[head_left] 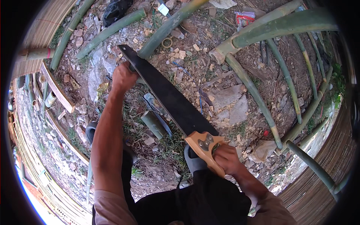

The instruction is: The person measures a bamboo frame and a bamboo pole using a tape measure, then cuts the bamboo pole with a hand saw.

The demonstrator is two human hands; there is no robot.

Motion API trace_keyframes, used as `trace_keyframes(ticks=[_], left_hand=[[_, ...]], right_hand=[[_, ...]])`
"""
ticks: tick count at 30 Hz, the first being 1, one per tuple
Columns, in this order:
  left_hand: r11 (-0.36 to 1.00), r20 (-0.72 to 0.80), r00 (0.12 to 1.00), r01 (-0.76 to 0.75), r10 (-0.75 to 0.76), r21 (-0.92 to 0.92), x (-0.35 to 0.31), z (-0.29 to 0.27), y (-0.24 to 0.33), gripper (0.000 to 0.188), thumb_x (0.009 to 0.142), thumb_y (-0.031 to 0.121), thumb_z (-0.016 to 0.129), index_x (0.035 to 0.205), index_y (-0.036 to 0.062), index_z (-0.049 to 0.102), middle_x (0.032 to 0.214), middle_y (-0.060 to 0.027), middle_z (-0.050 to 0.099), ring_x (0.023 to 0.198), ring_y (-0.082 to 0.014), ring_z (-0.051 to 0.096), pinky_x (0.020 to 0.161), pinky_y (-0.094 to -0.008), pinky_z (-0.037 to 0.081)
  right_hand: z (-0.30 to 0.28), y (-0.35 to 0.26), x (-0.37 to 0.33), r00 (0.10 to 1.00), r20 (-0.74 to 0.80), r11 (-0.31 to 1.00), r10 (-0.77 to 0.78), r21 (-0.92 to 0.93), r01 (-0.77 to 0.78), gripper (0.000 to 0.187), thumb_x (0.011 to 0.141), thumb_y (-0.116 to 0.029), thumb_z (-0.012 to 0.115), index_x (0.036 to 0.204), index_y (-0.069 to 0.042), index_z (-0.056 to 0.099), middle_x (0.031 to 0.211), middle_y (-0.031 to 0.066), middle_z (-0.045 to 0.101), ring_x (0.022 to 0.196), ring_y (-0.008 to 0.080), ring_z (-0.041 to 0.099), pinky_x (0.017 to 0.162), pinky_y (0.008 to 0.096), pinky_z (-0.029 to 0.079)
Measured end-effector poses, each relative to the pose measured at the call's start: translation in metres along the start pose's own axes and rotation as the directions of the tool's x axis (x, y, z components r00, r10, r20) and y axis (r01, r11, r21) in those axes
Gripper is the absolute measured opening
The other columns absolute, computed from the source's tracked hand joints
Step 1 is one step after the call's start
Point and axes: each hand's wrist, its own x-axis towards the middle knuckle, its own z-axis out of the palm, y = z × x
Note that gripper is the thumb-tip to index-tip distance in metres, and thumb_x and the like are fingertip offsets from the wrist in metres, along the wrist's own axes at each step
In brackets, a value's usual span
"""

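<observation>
My right hand (226, 158) is wrapped round the wooden handle of a handsaw (167, 90). Its long black blade slants away to the far left, teeth facing right. Close to the blade's far end is my closed left hand (124, 77). Dark and grey-green parts show beside its fingers, but I cannot make out what it grips. A green bamboo pole (168, 28) comes down from the far side to the blade near its far end; the blade hides whether it carries on beyond. Below the blade, between my feet, lies a short cut bamboo piece (153, 125).
Wood chips (179, 54) and stones litter the ground. Another bamboo pole (110, 33) lies at the far left. On the right, a thick bamboo pole (281, 29) meets several thinner ones (255, 99). A split bamboo strip (58, 88) lies at left. My grey shoe (194, 160) is beside the saw handle.
</observation>
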Motion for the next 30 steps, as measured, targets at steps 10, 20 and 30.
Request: trace_keyframes(ticks=[10,20,30], left_hand=[[0.999,-0.02,1.0,0.001,-0.002,-0.042,0.0,-0.003,-0.001,0.038,0.077,0.032,0.081,0.102,0.005,0.074,0.088,-0.0178,0.075,0.087,-0.0345,0.074,0.081,-0.0437,0.056],[0.999,-0.035,0.999,-0.033,0.033,-0.009,0.003,0.0,-0.02,0.038,0.077,0.032,0.08,0.099,0.0025,0.073,0.093,-0.0226,0.074,0.095,-0.0376,0.073,0.087,-0.0441,0.056],[0.997,-0.046,0.998,0.049,-0.051,-0.055,0.004,-0.003,0.007,0.033,0.077,0.028,0.078,0.098,0.0037,0.074,0.085,-0.0205,0.074,0.086,-0.0369,0.073,0.083,-0.0463,0.055]], right_hand=[[-0.052,-0.018,-0.003,0.999,0.033,0.998,0.039,0.043,-0.04,0.033,0.061,-0.02,0.08,0.064,-0.008,0.05,0.066,0.0052,0.049,0.055,0.0256,0.055,0.05,0.0386,0.043],[-0.001,0.025,0.063,0.997,-0.072,0.999,-0.018,0.027,0.02,0.029,0.067,-0.018,0.08,0.068,-0.007,0.053,0.068,0.0073,0.052,0.059,0.0293,0.057,0.054,0.0408,0.046],[-0.015,0.01,0.028,1.0,-0.004,0.999,-0.012,0.038,0.012,0.03,0.066,-0.015,0.082,0.067,-0.007,0.052,0.068,0.0078,0.055,0.057,0.0289,0.057,0.052,0.0393,0.045]])
